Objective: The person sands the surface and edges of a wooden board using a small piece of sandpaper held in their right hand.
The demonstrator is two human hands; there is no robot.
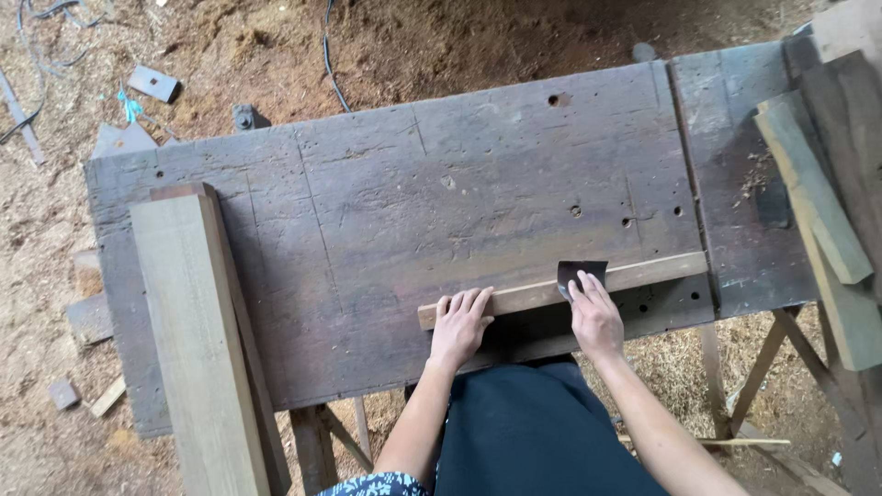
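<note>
Near the bench's front edge, the left hand (pixel 457 323) lies flat, fingers spread, pinning a thin wood strip (pixel 643 274). The right hand (pixel 595 317) presses a dark sandpaper sheet (pixel 581 272) (limp, easily creased) onto it. The strip looks light and stiff, best steadied mid-length on the workbench (pixel 386 202).

Woodworking workshop, worn workbench (pixel 386 211), sawdust floor (pixel 257 46), timber planks (pixel 197 349)
</note>
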